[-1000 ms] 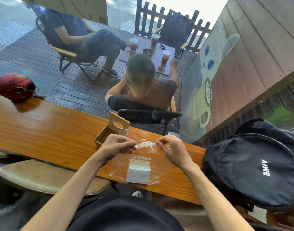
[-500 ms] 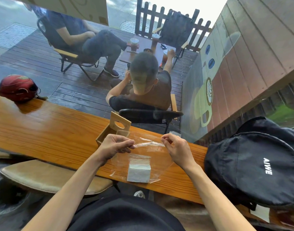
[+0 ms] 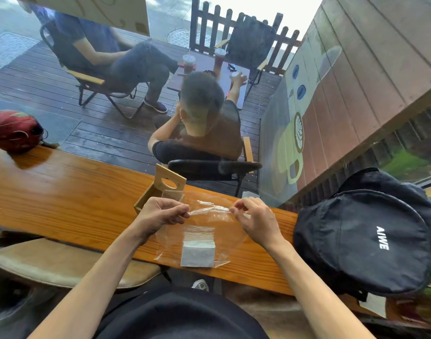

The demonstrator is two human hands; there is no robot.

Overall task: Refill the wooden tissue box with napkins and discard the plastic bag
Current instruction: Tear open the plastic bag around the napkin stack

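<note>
A clear plastic bag (image 3: 224, 231) lies on the wooden counter (image 3: 70, 199) with a white stack of napkins (image 3: 198, 253) inside near its bottom. My left hand (image 3: 158, 214) pinches the bag's top edge at the left. My right hand (image 3: 256, 221) pinches the same edge at the right, so the mouth is stretched between them. The wooden tissue box (image 3: 146, 196) stands just behind my left hand, its lid (image 3: 170, 179) with an oval slot tilted up and open.
A black backpack (image 3: 366, 241) rests on the counter at the right. A red helmet (image 3: 13, 130) sits at the far left. A padded stool (image 3: 62, 263) is below the counter. Behind a window pane, people sit at an outdoor table.
My hands have drawn further apart along the bag's top edge, stretching it taut. The napkins and the box have not moved.
</note>
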